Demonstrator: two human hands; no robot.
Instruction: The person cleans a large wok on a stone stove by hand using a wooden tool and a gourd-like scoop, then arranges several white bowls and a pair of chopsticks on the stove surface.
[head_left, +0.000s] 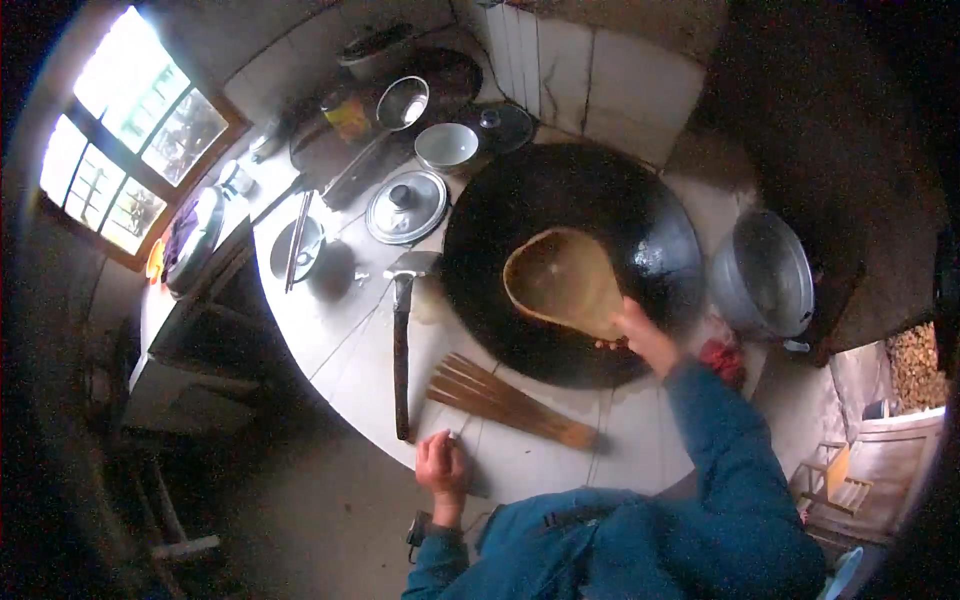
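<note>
My right hand (636, 335) grips the narrow end of a gourd ladle (574, 281), held over a large dark wok (525, 195) set in the tiled stove top. Curled fingers on my left hand (441, 461) rest by the stove's front edge; whether they hold anything is unclear. Near it lie a split-bamboo wok brush (502, 397) and a spatula (401, 345) with a dark handle, its metal blade beside the wok's rim. What the ladle contains cannot be made out.
A metal pot (765, 274) stands right of the wok, near a red cloth (721, 360). Leftward are a pot lid (407, 207), a white bowl (446, 145), a long-handled metal ladle (403, 103), and a bowl (309, 247) with chopsticks (298, 240) across it. The stove top (330, 360) has a curved edge.
</note>
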